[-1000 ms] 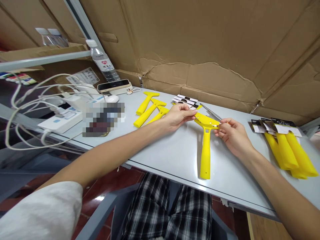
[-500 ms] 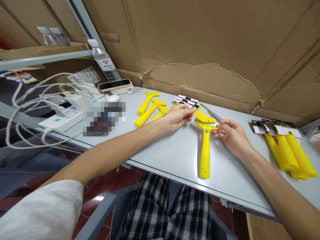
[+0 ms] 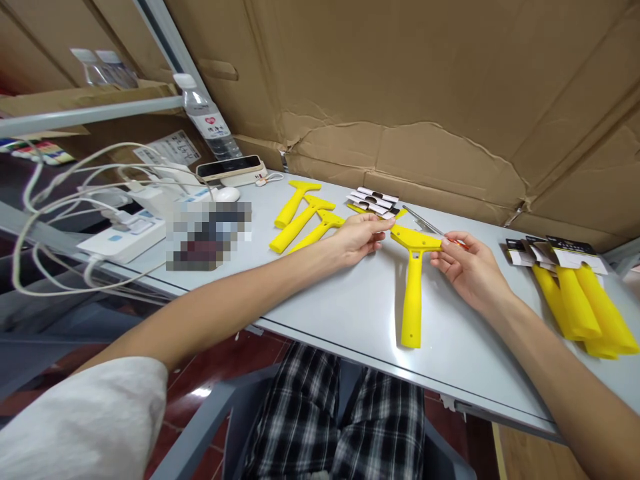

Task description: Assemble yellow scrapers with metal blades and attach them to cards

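Over the tabletop [image 3: 345, 313], the left hand [image 3: 360, 241] and right hand [image 3: 467, 270], fingers [image 3: 383, 226] pinched nearly closed, grip a yellow scraper [image 3: 413, 280] by its 2 top corners, seemingly to steady it.

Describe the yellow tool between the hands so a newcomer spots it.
On the grey table, look between the left hand and right hand. There a yellow T-shaped tool points its handle at the near edge. Unlike the three yellow tools at left and the card-topped group right, it has a hand at each end of its head.
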